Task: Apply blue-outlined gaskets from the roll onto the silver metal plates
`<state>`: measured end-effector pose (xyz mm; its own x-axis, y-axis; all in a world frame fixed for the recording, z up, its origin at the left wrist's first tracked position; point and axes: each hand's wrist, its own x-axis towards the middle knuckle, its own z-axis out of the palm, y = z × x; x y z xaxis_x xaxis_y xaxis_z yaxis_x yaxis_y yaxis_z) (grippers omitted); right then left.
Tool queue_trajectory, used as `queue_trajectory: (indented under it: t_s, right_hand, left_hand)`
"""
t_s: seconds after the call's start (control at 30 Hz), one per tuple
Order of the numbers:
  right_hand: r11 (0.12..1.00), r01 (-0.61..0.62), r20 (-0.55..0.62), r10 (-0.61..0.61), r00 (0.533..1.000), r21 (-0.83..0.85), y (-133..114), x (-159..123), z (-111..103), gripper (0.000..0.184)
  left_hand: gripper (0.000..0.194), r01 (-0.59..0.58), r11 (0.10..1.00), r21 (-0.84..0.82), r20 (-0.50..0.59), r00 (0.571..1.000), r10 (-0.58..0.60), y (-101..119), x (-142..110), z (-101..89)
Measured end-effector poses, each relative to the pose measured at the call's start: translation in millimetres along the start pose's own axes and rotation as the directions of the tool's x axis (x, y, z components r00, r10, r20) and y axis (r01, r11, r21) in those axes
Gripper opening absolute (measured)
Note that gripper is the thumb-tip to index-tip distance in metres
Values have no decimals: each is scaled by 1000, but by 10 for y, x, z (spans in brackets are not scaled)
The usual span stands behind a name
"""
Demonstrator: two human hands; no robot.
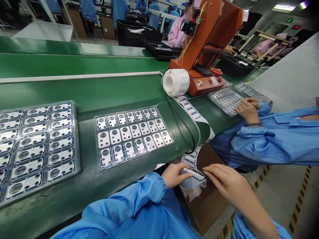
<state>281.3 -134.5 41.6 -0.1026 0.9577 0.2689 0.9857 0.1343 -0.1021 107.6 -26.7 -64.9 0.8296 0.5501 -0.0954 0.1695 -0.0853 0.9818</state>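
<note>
Label strip [198, 175] is pinched by left hand [175, 176], long axis slanted toward right hand [228, 182], grip unclear; open carton [211, 202] space seen below.

A bare strip of the green bench [84, 93] is left open along its far side; passage rightward is blocked by the white paper roll [176, 82] and tall orange machine [205, 49].
</note>
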Motion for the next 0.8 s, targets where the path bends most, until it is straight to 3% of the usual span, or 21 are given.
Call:
queue_trajectory:
  t_s: [0.37, 0.6, 0.67, 0.8]
  right_hand:
    - [977, 86, 207, -45, 977, -194, -45, 84, 78, 28]
    - [967, 141, 200, -98, 975, -214, -99, 119, 60, 32]
    - [960, 173, 188, -132, 973, -221, -105, 116, 46, 37]
    - [941, 230, 144, -199, 969, -250, -108, 61, -15, 44]
  left_hand:
    - [30, 15, 1000, 17, 18, 1000, -16, 26, -4, -21]
    - [28, -13, 1000, 27, 26, 1000, 13, 32, -15, -22]
    - [35, -46, 998, 51, 61, 997, 43, 19, -21, -25]
    - [72, -81, 964, 252, 198, 980, 31, -39, -22, -30]
